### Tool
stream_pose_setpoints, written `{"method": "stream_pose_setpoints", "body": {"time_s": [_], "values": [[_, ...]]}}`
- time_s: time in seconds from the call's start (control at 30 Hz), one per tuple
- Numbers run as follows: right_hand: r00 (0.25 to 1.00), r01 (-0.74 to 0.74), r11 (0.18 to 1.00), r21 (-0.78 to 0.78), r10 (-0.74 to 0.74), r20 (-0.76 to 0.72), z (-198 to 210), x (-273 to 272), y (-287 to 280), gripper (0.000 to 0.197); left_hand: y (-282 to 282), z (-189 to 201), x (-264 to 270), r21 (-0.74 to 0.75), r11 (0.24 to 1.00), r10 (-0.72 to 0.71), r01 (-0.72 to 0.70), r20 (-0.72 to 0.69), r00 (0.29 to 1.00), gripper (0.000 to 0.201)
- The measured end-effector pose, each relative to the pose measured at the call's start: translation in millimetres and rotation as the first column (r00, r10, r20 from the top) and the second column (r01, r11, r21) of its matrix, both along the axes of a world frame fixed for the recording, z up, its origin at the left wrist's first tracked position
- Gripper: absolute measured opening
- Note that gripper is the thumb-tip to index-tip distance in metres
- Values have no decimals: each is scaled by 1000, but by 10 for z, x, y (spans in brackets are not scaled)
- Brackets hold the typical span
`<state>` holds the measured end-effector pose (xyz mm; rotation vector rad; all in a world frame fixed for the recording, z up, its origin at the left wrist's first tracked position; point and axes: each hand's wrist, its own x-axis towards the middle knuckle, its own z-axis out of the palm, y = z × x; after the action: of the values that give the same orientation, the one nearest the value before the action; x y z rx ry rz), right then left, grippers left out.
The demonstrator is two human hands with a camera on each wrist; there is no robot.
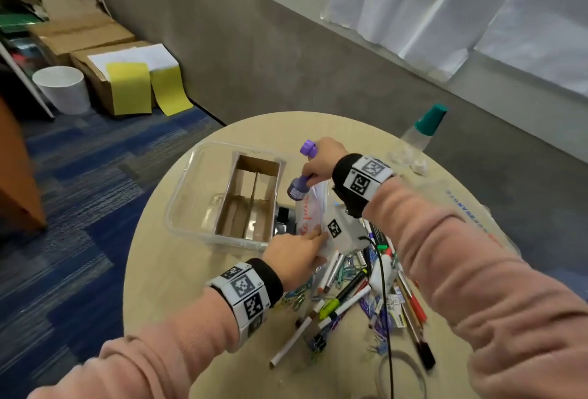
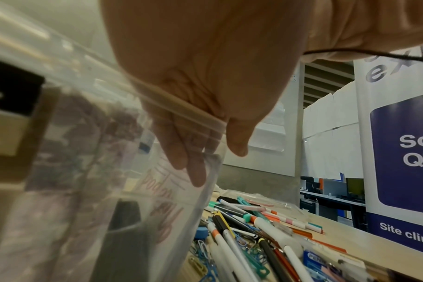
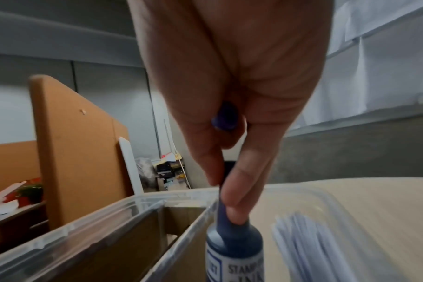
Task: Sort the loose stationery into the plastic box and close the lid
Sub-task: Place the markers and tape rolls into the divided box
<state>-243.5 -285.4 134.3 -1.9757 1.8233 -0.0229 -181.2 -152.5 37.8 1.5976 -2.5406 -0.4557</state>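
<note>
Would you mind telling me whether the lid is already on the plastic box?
No, the plastic box stands open on the table, its cardboard divider plainly exposed from above in the head view.

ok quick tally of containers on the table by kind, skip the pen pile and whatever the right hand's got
Clear plastic box: 1
Brown cardboard divider insert, inside the box: 1
Clear zip bag with red writing, pinched by the left hand: 1
Clear bottle with teal cap: 1
Total: 4
</note>
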Motion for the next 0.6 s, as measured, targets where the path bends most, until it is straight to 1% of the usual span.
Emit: {"method": "stream_pose_setpoints", "body": {"time_s": [0.03,0.13,0.23,0.3,0.43,0.6], "values": [[1000,17,999,30,-16,-25,-33,39,-25,32,6,-5,3,-3,1000,-11,11,3,1000,49],[997,82,990,112,-81,-15,-124,117,-78,20,14,-21,9,-3,1000,-22,23,4,1000,51],[989,145,981,126,-141,-36,-198,156,-114,33,26,-25,9,-10,1000,-21,21,17,1000,50],[984,174,979,110,-167,-64,-234,184,-131,38,36,2,9,-6,1000,-15,16,31,999,42],[978,202,971,128,-195,-68,-309,257,-147,40,48,32,3,18,999,-29,29,43,999,31],[968,239,946,217,-251,28,-352,269,-190,40,60,35,7,13,999,-49,48,36,998,30]]}}
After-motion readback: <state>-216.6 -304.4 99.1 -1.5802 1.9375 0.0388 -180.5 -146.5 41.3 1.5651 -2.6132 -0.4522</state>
